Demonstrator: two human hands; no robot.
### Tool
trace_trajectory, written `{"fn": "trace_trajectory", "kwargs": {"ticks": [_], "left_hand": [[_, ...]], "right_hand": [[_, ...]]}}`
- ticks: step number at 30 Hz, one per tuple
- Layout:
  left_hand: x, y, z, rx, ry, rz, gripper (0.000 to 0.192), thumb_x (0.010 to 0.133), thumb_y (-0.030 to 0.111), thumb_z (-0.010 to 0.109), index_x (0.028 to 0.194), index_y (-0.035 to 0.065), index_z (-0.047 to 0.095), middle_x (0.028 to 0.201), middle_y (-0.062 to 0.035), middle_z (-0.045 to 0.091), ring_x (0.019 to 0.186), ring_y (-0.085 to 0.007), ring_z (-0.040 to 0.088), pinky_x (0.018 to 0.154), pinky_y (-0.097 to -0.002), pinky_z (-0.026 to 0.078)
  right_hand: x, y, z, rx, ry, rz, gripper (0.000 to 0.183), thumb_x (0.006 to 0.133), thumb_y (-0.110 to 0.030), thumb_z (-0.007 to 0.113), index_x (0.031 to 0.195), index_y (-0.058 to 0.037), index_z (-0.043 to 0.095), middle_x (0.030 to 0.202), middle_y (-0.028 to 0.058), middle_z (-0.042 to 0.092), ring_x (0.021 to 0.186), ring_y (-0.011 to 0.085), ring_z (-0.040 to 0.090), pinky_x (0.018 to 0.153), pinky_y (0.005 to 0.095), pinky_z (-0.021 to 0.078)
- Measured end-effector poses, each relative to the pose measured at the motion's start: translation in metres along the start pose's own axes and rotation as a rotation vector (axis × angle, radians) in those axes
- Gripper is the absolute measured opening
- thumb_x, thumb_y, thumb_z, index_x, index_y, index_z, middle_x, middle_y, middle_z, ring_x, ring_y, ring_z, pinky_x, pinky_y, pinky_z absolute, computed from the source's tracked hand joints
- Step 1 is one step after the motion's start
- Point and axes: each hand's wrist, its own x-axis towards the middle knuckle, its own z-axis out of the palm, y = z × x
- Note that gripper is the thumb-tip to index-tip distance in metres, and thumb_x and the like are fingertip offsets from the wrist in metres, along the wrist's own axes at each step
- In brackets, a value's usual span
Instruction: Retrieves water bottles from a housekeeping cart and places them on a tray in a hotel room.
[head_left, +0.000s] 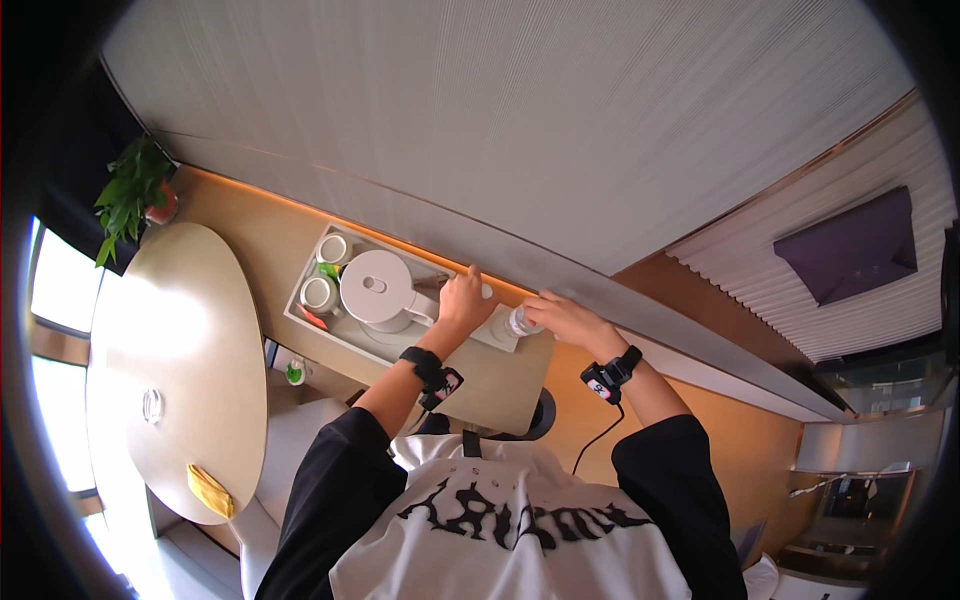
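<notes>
My left hand is over the right part of a pale rectangular tray, its fingers curled. A small white round thing, perhaps a bottle cap, shows at its edge; whether the fingers grip it is hidden. At the tray's right end, the fingers of my right hand are around a clear bottle with a label. A white electric kettle stands in the tray, left of my left hand. Two white mugs sit at the tray's left end, beside green and red packets.
The tray rests on a wooden counter against a ribbed wall panel. To the left is an oval table with a yellow cloth and a glass ashtray-like dish. A potted plant stands at the far left corner.
</notes>
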Motion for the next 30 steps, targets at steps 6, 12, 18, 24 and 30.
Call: {"fn": "trace_trajectory", "kwargs": {"ticks": [6, 12, 18, 24, 30], "left_hand": [[0.005, -0.002, 0.007, -0.02, 0.033, 0.029, 0.046, 0.068, 0.033, 0.065, 0.086, -0.0055, 0.049, 0.065, -0.0193, 0.059, 0.064, -0.0336, 0.061, 0.056, -0.0387, 0.05], [0.005, -0.001, 0.012, -0.062, 0.068, 0.04, 0.046, 0.068, 0.034, 0.065, 0.085, -0.0052, 0.048, 0.06, -0.019, 0.058, 0.059, -0.0335, 0.06, 0.053, -0.0391, 0.05], [0.007, -0.001, 0.014, -0.037, 0.087, 0.052, 0.044, 0.068, 0.034, 0.065, 0.084, -0.0038, 0.048, 0.058, -0.0188, 0.057, 0.057, -0.0337, 0.06, 0.052, -0.0389, 0.05], [0.007, 0.003, 0.008, -0.039, 0.014, 0.046, 0.045, 0.066, 0.033, 0.067, 0.087, -0.0025, 0.05, 0.06, -0.0186, 0.058, 0.06, -0.0343, 0.06, 0.055, -0.0396, 0.05], [0.004, 0.003, 0.005, -0.063, -0.011, 0.021, 0.048, 0.066, 0.034, 0.066, 0.094, -0.0014, 0.05, 0.068, -0.0225, 0.06, 0.067, -0.0379, 0.06, 0.061, -0.0434, 0.049]], "right_hand": [[0.014, -0.005, 0.001, 0.03, -0.032, -0.031, 0.029, 0.059, 0.013, 0.055, 0.081, -0.004, 0.048, 0.092, 0.0011, 0.049, 0.091, 0.023, 0.047, 0.077, 0.0334, 0.0448], [0.017, -0.001, 0.009, -0.033, -0.057, -0.052, 0.03, 0.058, 0.01, 0.058, 0.084, -0.0043, 0.053, 0.094, 0.0003, 0.051, 0.091, 0.0217, 0.048, 0.079, 0.0313, 0.0457], [0.011, 0.002, 0.012, -0.061, -0.019, -0.063, 0.027, 0.06, 0.01, 0.057, 0.084, -0.0038, 0.056, 0.1, 0.0009, 0.053, 0.097, 0.0221, 0.048, 0.081, 0.0296, 0.0456], [-0.001, -0.007, 0.013, 0.042, 0.078, 0.039, 0.026, 0.067, 0.001, 0.057, 0.092, -0.005, 0.056, 0.104, 0.0063, 0.05, 0.103, 0.0256, 0.047, 0.084, 0.0353, 0.0439], [-0.002, 0.0, 0.022, 0.15, 0.155, 0.145, 0.029, 0.075, -0.009, 0.059, 0.103, -0.0079, 0.053, 0.11, 0.0118, 0.047, 0.102, 0.0309, 0.049, 0.083, 0.0396, 0.0441]]}}
